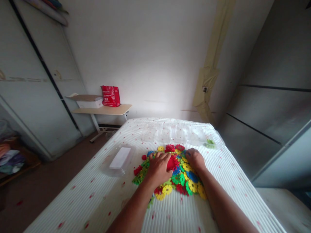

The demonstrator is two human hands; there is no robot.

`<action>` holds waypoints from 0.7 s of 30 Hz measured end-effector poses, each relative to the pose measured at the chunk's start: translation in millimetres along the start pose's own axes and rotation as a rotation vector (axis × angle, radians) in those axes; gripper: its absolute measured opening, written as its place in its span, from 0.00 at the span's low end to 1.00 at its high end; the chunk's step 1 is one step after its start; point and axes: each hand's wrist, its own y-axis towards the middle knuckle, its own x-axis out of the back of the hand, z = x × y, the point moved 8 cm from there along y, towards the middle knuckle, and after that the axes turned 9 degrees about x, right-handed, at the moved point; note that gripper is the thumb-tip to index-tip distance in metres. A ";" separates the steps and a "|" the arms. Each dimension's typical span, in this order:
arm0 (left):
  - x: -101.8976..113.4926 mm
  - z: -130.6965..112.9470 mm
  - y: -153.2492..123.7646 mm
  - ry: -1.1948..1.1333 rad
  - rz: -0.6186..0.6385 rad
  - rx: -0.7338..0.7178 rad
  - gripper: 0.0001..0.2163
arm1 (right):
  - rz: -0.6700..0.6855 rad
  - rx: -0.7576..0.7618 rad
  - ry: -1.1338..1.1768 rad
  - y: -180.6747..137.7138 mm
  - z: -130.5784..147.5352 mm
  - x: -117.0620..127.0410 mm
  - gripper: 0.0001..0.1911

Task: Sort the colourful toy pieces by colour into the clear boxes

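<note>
Under the left hand [159, 168] and right hand [195, 160], discs [186, 183] are hidden; neither grasp can be told. Beyond the right hand, green pieces [210, 142] are held in a faint clear tray [194, 135].

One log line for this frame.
left hand: on toy disc pile | right hand: on pile | clear box: left of pile

Smooth, bright plastic discs [184, 181] under left hand [159, 168] and right hand [195, 160], ribbed matt cloth [170, 213] beneath, clear glossy plastic tub [119, 160] left of the left hand, pale matt wooden tabletop [104, 110] far beyond, shiny red bag [110, 96].
</note>
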 end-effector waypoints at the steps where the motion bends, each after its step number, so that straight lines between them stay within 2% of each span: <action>1: -0.5 0.0 -0.1 -0.007 -0.006 -0.005 0.26 | -0.001 -0.001 -0.003 0.0 -0.1 -0.1 0.10; 10: 2.4 -12.0 -2.8 -0.008 -0.158 -0.006 0.21 | -0.011 0.005 0.002 -0.1 0.6 1.1 0.10; 21: 0.6 -16.3 -5.3 0.037 -0.121 -0.002 0.24 | -0.017 0.027 -0.002 -0.8 1.8 1.8 0.11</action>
